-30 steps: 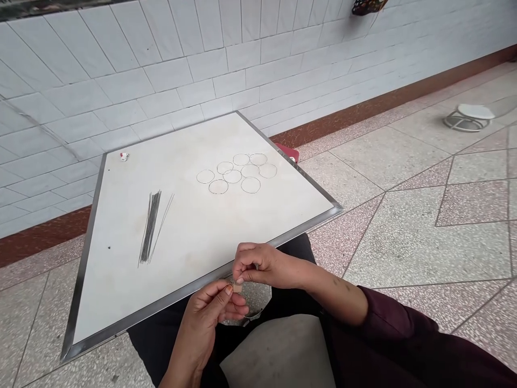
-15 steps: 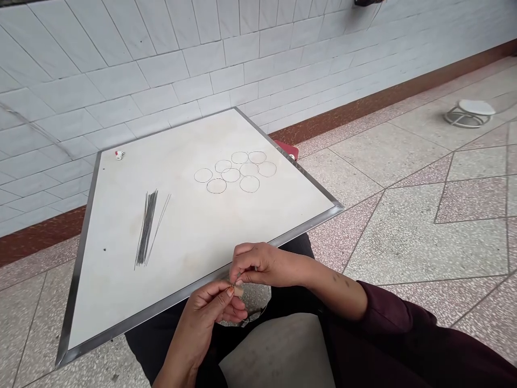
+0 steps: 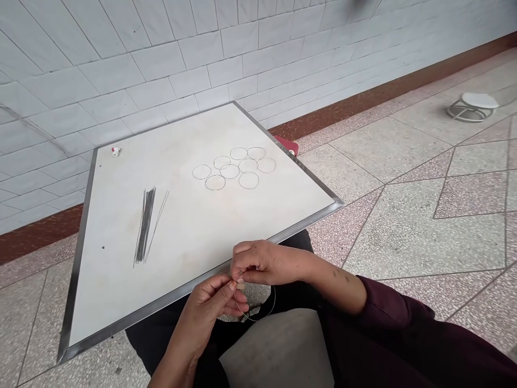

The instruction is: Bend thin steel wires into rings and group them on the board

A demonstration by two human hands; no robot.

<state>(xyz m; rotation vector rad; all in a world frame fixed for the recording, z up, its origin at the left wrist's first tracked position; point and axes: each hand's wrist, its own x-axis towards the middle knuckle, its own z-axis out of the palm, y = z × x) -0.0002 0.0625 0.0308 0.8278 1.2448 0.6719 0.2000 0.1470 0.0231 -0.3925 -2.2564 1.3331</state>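
Note:
A thin wire ring hangs in a loop below my hands, just off the table's near edge. My left hand pinches it between thumb and forefinger, with the other fingers curled beneath. Fingertips of my right hand are closed on the same wire, touching the left thumb; the exact point where the wire ends meet is hidden by the fingers. On the table, several finished-looking wire rings lie in an overlapping cluster. To their left rests a bundle of straight dark wires, with a couple of loose wires beside it.
A small white and red object sits at the table's far left corner. The table has a metal edge and stands near a tiled wall. Something red shows behind it. A white-topped stool stands on the floor at right.
The wire loop now shows clearly below my hands, where it was barely visible before. Both hands stay pinched together with small finger movements. The view has shifted slightly.

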